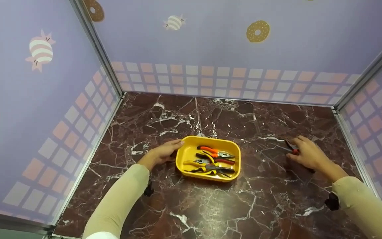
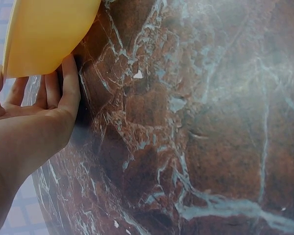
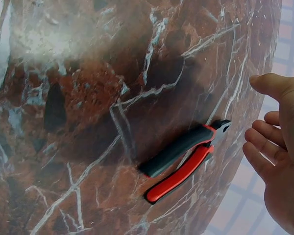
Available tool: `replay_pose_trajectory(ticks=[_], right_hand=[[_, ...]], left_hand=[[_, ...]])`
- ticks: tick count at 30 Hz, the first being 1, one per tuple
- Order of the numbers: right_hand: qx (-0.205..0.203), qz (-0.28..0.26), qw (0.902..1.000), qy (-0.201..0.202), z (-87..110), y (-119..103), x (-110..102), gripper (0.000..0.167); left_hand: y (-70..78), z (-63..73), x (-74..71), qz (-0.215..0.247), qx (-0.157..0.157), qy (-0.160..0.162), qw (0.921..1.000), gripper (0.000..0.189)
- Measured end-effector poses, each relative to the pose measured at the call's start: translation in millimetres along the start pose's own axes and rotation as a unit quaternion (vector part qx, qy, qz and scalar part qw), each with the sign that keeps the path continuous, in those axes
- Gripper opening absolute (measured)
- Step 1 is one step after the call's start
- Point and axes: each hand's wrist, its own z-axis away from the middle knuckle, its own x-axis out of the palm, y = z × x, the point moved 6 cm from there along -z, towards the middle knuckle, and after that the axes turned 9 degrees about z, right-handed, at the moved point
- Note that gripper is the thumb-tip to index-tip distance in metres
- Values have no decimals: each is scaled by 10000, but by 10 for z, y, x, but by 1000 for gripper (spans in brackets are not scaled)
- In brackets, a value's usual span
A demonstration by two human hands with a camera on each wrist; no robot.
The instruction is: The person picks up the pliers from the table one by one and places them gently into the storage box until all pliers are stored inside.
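Note:
My left hand (image 1: pixel 162 152) grips the left end of a yellow plastic bin (image 1: pixel 185 153), thumb at the rim and fingers against the outside and underside, as the left wrist view shows on the bin wall (image 2: pixel 51 36). In it lie several pliers, among them orange-and-black needle-nose pliers (image 1: pixel 213 151) and yellow-and-black ones (image 1: pixel 196 163). Far to the right, my right hand (image 1: pixel 306 154) is over red-and-black diagonal cutters (image 3: pixel 178 178) lying on the tabletop. The right wrist view has its fingers loosely bent and apart from the cutters, holding nothing.
A dark red marbled tabletop (image 1: pixel 211 205) lies under everything. Purple printed panels (image 1: pixel 211 39) stand at the back, left and right, joined by grey metal corner posts (image 1: pixel 99 46). White specks dot the surface behind the bin.

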Motion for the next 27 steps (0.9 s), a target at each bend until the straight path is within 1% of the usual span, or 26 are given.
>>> replay_pose_trajectory(ticks=[5, 10, 15, 17, 21, 24, 27], right_hand=[[22, 30, 9999, 159, 81, 104, -8, 56], [126, 27, 9995, 298, 187, 220, -26, 50], [123, 6, 9986, 515, 229, 339, -61, 48], [132, -13, 9986, 505, 236, 376, -60, 50], [282, -29, 9990, 341, 256, 447, -13, 54], [371, -29, 9989, 279, 261, 481, 27, 57], [439, -25, 9986, 277, 304, 511, 53, 60]], left_hand=[[71, -13, 21, -152, 54, -32, 9999, 59], [63, -34, 36, -150, 57, -15, 9999, 60], [59, -35, 51, -152, 169, -22, 9997, 60], [54, -29, 52, -139, 199, -53, 9997, 61], [26, -12, 35, -115, 199, -104, 9997, 60], [17, 0, 3, -113, 211, -56, 9997, 61], [0, -4, 3, -134, 245, -16, 9996, 62]])
